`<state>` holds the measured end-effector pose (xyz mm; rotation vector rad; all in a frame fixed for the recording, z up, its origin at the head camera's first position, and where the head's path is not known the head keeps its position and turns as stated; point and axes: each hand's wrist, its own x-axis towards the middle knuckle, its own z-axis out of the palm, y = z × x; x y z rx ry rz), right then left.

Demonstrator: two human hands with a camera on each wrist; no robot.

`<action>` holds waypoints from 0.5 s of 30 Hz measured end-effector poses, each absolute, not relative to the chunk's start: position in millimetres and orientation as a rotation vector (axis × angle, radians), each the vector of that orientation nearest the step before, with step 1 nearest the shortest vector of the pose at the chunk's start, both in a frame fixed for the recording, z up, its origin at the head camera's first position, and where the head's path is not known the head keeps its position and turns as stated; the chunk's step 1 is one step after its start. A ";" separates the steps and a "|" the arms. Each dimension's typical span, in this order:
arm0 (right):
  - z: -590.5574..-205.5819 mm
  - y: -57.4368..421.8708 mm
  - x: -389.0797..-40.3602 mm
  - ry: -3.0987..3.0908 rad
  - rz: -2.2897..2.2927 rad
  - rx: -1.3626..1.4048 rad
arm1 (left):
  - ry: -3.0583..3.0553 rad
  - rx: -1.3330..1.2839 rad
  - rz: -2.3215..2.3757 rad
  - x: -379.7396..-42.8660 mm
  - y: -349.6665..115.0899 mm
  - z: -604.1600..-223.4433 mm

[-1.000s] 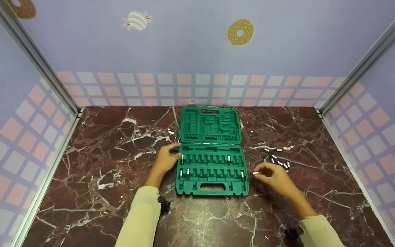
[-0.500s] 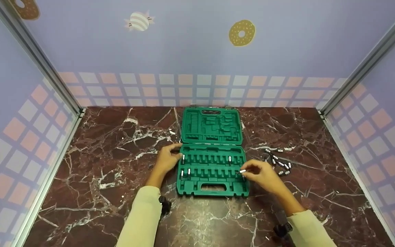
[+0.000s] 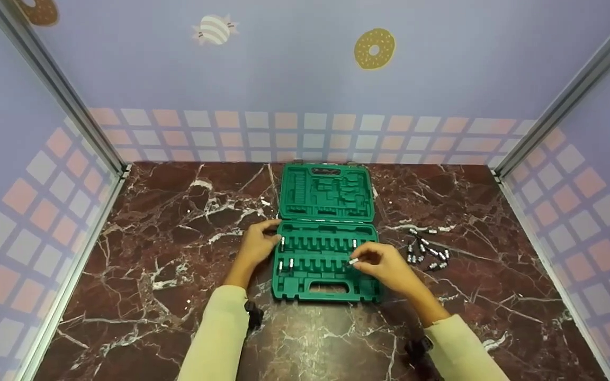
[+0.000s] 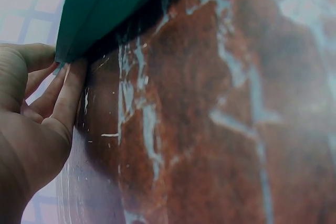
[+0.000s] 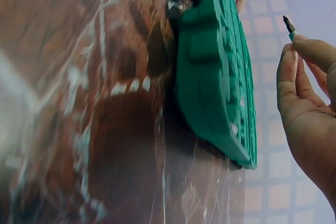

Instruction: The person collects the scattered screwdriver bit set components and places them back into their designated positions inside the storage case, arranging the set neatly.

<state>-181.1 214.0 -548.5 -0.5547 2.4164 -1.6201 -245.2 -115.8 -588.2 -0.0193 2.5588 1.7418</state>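
Note:
A green plastic bit case point(image 3: 294, 290) lies unfolded on the table. My left hand point(image 3: 258, 243) holds its left edge near the hinge; in the left wrist view the fingertips point(image 4: 76, 74) meet the case's side. Between thumb and fingers, my right hand point(image 3: 387, 270) pinches a small silver screwdriver bit point(image 3: 353, 261) above the lower row of slots, towards the right. Its dark pointed tip point(image 5: 287, 23) shows in the right wrist view, clear of the case. Several bits sit in slots, among them one at the upper left point(image 3: 283, 243) and one at the upper right point(image 3: 354, 243).
Several loose bits point(image 3: 422, 246) are scattered on the marbled table point(image 3: 178, 317), right of the case. The moulded lid point(image 3: 326, 193) lies back towards the rear wall. Patterned panels point(image 3: 305, 79) enclose the table at the back and both sides.
My right hand has carried the bit leftward, from beside the case to over its lower slots, covering the right end of that row. The left hand has stayed at the edge.

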 end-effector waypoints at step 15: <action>-546.5 176.0 -192.9 2.443 -1.464 -0.668 | 2.569 -0.015 1.709 -245.3 -116.6 -585.7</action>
